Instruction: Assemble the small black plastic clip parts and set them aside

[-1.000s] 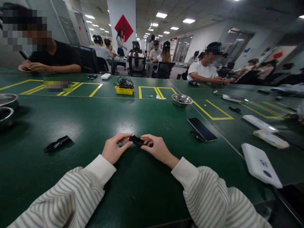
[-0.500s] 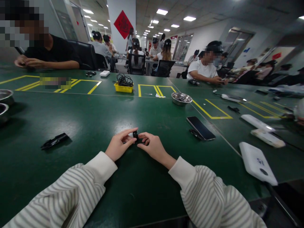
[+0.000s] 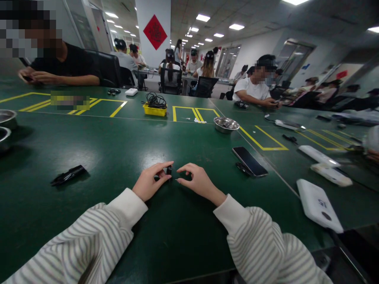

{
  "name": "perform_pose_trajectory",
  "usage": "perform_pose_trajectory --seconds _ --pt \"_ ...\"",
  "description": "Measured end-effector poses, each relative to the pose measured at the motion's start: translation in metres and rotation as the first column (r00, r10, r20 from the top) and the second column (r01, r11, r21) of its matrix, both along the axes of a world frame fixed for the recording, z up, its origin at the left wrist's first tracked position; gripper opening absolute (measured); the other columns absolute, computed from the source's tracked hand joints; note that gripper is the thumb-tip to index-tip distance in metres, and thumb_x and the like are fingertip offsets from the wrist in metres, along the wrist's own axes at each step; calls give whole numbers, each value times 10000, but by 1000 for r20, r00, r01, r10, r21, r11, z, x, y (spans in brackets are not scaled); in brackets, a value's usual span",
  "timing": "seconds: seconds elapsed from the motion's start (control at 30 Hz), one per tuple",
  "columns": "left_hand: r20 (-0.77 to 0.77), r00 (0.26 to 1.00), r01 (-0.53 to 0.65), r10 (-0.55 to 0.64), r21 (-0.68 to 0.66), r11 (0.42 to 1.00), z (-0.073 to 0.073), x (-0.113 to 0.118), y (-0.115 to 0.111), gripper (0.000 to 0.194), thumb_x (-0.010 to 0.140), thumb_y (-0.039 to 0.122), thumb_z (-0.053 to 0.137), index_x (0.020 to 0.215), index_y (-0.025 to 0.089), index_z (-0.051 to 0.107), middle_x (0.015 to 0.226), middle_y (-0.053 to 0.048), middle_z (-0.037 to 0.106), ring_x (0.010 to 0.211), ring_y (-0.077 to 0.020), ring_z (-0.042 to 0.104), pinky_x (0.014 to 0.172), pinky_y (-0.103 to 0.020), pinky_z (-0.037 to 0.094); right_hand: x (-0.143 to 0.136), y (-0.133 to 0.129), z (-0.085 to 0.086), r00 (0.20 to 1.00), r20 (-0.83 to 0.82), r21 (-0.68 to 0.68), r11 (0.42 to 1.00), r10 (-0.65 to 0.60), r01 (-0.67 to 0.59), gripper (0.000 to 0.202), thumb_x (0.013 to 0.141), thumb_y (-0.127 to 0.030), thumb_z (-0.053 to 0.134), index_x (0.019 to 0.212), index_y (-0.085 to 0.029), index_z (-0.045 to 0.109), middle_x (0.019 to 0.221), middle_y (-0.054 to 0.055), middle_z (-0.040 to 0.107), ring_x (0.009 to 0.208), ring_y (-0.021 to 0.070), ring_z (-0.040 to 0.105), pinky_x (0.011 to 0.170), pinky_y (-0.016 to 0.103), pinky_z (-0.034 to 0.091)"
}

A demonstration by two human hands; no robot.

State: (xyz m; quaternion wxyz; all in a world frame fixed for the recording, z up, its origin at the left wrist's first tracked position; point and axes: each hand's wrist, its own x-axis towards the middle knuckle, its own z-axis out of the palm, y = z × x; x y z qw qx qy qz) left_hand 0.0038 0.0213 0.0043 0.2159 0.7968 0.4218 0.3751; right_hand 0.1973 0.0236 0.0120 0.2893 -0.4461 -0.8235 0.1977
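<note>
Black and small, a stubby piece is pinched upright between the thumb and fingers of the left hand, just above the table; its finer details are too small to make out. Just beside it, the right hand is curved, thumb and index finger parted. Both arms wear ribbed-looking striped sleeves with plain pale cuffs. Beneath lies a smooth, faintly shiny green tabletop. To the left rests a glossy black elongated part; to the right, a flat dark-screened phone lies beside a thin black item. Farther right, a rounded white plastic case carries a dark mark that seems to read "15". Beyond the hands stand a shiny round metal bowl and a yellow box heaped with looped black cable. On a far pillar, a red diamond bears dark writing, too blurred to read.
</note>
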Motion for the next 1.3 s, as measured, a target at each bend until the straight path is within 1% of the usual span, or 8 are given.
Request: perform_pose_trajectory --seconds 0.33,0.5,0.6,0.7,0.9,1.0,1.17,1.3 --pt "85 993 -81 87 -64 995 6 -14 -4 319 733 310 553 1018 177 503 869 -36 590 702 -145 568 705 -300 480 4 2 0 991 137 -17 1000 -13 15 107 721 -256 598 749 -198 683 688 12 618 611 105 523 575 228 377" --pt "152 987 94 -57 -251 964 9 -19 -15 248 714 306 568 890 169 460 890 -44 591 745 -152 585 674 -281 493 10 8 -1 988 118 -64 992 -99 107 114 723 -249 582 715 -178 671 658 8 634 580 99 540 567 217 390" --pt "24 991 135 -134 -283 949 7 -16 -20 230 708 299 573 870 171 471 836 -30 595 696 -144 581 653 -275 486 13 11 -2 991 81 -95 989 -105 112 135 725 -268 577 753 -171 667 634 5 631 559 93 537 547 206 393" --pt "-162 974 117 -157 -232 966 4 -12 -23 264 700 300 578 919 175 501 806 -27 595 656 -147 563 613 -273 473 12 12 2 989 117 -78 991 -95 105 132 713 -265 590 762 -177 676 651 12 634 567 97 541 542 207 396" --pt "-349 915 189 -203 -74 979 3 -9 -23 368 745 281 537 1100 193 494 952 -56 586 863 -195 537 753 -320 449 16 10 20 945 325 -64 995 -47 71 80 653 -130 582 601 -155 638 569 9 612 514 97 540 528 209 405" --pt "-402 895 183 -192 -60 981 4 -9 -24 330 757 270 521 1077 192 512 988 -58 566 895 -196 520 781 -329 442 29 10 28 966 243 -106 988 -86 114 47 596 -100 574 576 -142 581 516 -14 576 470 82 519 491 190 399" --pt "-409 899 149 -153 -41 988 3 -9 -25 369 732 255 534 1091 180 498 1024 -62 545 914 -196 515 798 -329 444 40 7 35 975 -90 -163 969 -202 185 15 630 -152 542 631 -137 538 552 -11 561 499 89 526 475 191 415" --pt "-355 924 137 -139 -32 990 2 -9 -24 414 695 192 552 1101 150 483 1008 -69 556 916 -191 523 809 -320 445 20 -3 24 969 -218 -172 982 -117 80 108 717 -218 517 727 -137 589 648 17 601 574 99 547 526 207 432"
